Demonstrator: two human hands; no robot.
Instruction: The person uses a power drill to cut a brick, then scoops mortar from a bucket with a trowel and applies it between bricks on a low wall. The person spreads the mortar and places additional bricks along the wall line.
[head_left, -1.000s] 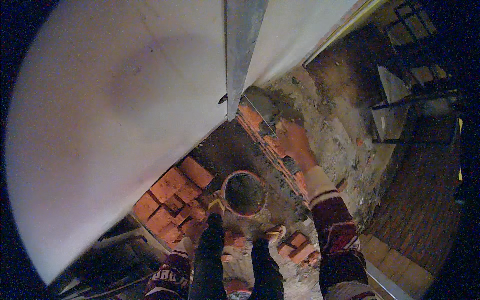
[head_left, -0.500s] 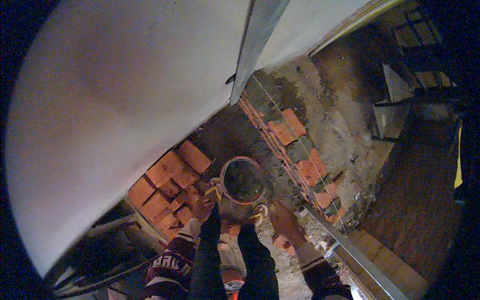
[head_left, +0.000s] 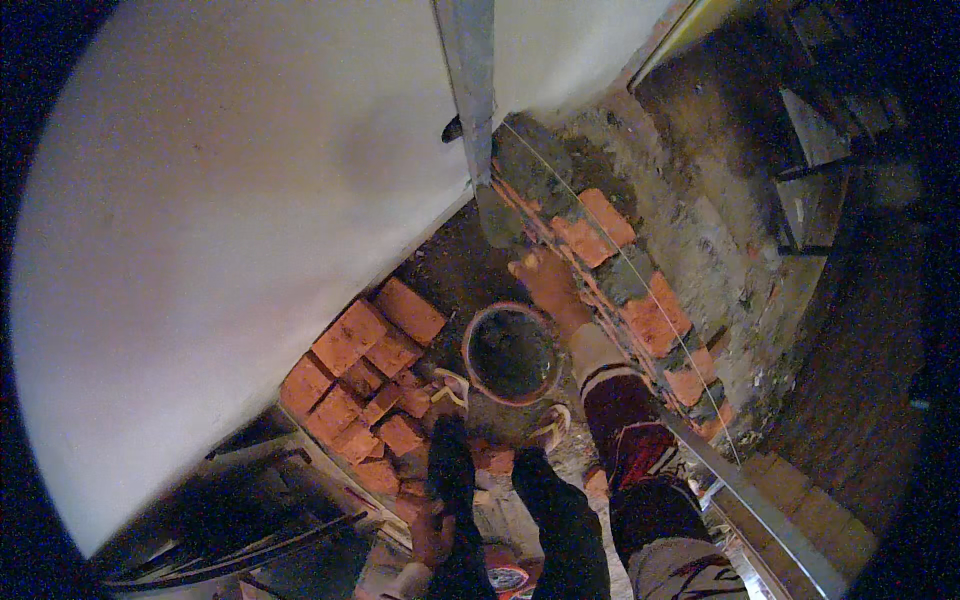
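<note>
My right hand (head_left: 548, 285) reaches past the round mortar bucket (head_left: 512, 350), beside the left face of a low brick course (head_left: 652, 310), closed on a trowel whose grey blade (head_left: 502, 215) points up toward the wall corner. Grey mortar and a taut string run along the course. My left hand (head_left: 428, 525) is low beside my left leg, at the lower end of the brick pile (head_left: 350, 335); its fingers are too dim and indistinct to read.
A white wall (head_left: 220, 250) fills the left, with a vertical metal post (head_left: 462, 60) at the corner. A long metal bar (head_left: 760, 510) lies at lower right. Dark metal frames (head_left: 810, 130) stand upper right. My sandalled feet are beside the bucket.
My right hand withdrew from atop the course toward my legs, then reached forward again along its left face. My left hand rose beside my leg, then dropped back to the pile's lower end.
</note>
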